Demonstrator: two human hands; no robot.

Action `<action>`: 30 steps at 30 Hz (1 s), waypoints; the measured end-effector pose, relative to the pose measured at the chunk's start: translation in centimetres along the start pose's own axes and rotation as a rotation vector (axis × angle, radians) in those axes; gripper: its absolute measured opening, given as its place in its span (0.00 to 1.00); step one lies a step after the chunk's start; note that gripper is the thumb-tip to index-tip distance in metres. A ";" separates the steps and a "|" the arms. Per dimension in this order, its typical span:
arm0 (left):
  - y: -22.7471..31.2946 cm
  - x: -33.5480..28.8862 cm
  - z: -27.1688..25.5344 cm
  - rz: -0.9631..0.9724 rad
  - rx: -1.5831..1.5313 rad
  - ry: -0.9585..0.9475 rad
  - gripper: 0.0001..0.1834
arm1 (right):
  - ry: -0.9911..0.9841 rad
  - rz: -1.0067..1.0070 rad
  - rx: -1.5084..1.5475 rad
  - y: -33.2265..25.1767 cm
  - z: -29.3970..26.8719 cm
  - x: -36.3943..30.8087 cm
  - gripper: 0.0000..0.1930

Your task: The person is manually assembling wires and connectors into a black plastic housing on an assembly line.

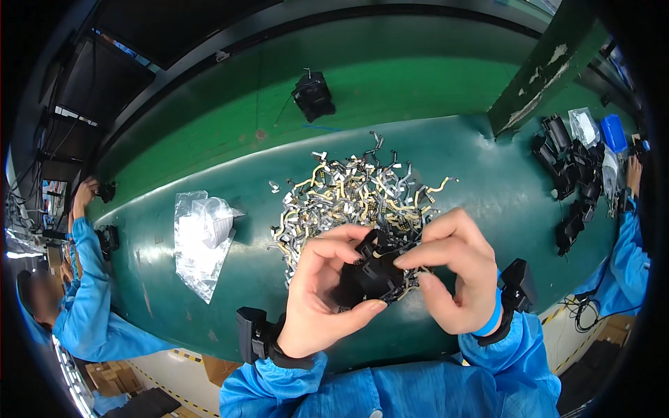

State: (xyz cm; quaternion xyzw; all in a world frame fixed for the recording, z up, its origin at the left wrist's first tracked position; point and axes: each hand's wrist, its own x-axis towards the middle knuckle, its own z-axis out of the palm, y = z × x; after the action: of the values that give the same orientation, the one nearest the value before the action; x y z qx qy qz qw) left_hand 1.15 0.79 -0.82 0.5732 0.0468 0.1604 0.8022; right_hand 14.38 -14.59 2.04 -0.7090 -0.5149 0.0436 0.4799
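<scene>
My left hand [319, 289] is wrapped round a black plastic housing [376, 275], holding it above the table with its open-looking side facing up. A short pale wire shows at the housing's upper edge. My right hand [456, 272] is at the housing's right side, its thumb and index finger bent close together. Whatever sits between those fingertips is too small to make out. Behind both hands spreads a heap of short cables with connectors [348, 191], grey, black and yellowish, partly hidden by the hands and housing.
A clear plastic bag [202, 244] lies on the green table [146, 279] to the left. Farther off stands a black device [313, 95]. Several black housings [575, 167] are piled at right, near a green pillar [550, 63]. Co-workers' blue sleeves [90, 279] appear at both sides.
</scene>
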 end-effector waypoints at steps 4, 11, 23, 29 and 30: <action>-0.1 0.0 0.4 0.080 0.170 0.050 0.30 | -0.040 0.272 0.555 0.0 1.5 -1.3 0.22; -0.6 -0.3 0.7 0.121 0.209 0.071 0.29 | 0.009 0.431 1.019 -0.1 3.2 -1.5 0.23; -0.5 -0.6 1.4 -0.081 -0.182 0.246 0.05 | -0.115 0.423 0.938 0.2 3.3 -1.6 0.21; -0.6 -0.7 1.2 -0.106 -0.221 0.253 0.08 | -0.155 0.382 0.858 0.2 3.4 -1.6 0.20; -0.6 -0.7 1.2 -0.108 -0.222 0.255 0.08 | -0.162 0.360 0.840 0.3 3.4 -1.6 0.20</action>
State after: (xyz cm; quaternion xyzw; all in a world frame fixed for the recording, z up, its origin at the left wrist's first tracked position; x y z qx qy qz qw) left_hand 0.96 -0.66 -1.07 0.4530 0.1607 0.1927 0.8555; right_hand 11.98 -13.67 -0.66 -0.5254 -0.3572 0.3864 0.6686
